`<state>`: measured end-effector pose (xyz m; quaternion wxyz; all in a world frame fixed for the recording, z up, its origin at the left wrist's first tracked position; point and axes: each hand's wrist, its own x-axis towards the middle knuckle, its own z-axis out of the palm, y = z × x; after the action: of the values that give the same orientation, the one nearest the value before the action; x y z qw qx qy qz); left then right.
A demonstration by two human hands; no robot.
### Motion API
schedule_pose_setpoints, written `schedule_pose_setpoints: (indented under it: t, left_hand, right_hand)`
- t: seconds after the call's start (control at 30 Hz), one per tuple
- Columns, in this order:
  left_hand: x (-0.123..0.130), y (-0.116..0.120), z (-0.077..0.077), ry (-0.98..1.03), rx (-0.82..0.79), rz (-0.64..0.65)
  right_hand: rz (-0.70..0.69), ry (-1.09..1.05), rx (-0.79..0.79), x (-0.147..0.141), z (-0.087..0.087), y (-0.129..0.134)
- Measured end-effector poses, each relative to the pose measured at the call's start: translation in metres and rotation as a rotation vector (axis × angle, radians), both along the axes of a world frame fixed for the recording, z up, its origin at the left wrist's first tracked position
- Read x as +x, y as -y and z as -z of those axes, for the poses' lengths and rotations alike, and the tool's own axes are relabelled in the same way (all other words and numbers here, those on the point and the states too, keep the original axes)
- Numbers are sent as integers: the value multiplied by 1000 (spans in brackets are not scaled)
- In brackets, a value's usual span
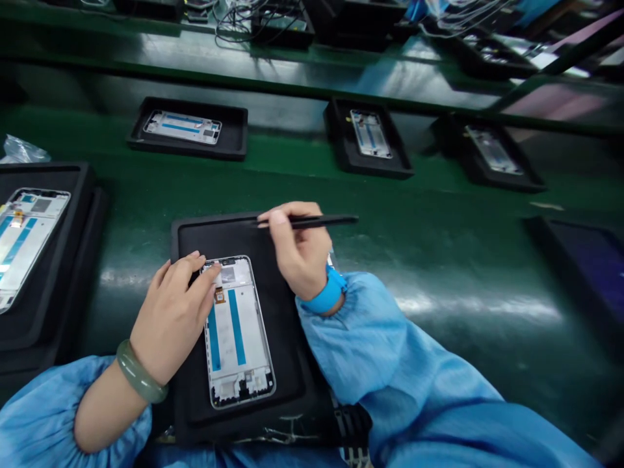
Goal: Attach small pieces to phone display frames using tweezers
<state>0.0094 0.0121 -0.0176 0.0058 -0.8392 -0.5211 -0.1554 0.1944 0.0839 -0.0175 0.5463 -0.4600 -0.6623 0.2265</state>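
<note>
A silver phone frame (238, 331) with two blue strips lies in a black tray (287, 364) in front of me. My left hand (178, 305), with a green bangle at the wrist, rests its fingertips on the frame's upper left corner; its fingers are stretched out and hold nothing. Above the tray's upper right part, my right hand (302, 250) has its fingers closed around black tweezers (324, 221). The tweezers lie almost level, clear of the phone frame. A blue band circles my right wrist.
At left, stacked black trays (73, 260) hold another phone frame (29, 240). Across the green surface stand three trays with frames (234, 133) (404, 170) (531, 185). A dark tray (550, 240) is at right. Cables (244, 23) lie on the back shelf.
</note>
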Motion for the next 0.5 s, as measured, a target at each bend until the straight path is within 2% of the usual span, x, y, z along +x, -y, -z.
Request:
schedule_pose_setpoints:
  t: [0.07, 0.1, 0.2, 0.27, 0.37, 0.5]
  left_hand:
    - [0, 1, 1, -3, -4, 6]
    - [0, 1, 1, -6, -7, 7]
    - [-1, 1, 2, -7, -15, 1]
    - [-1, 1, 2, 3, -19, 5]
    - [-2, 1, 2, 23, -37, 20]
    - [-3, 4, 0, 75, -87, 14]
  right_hand:
    - [65, 135, 76, 12, -5, -7]
    - [42, 262, 77, 17, -7, -10]
    - [-122, 668, -60, 24, -9, -14]
    - [-192, 823, -154, 25, -6, -14]
    - [-191, 843, -196, 24, -1, -16]
    - [-181, 696, -246, 26, 5, -24]
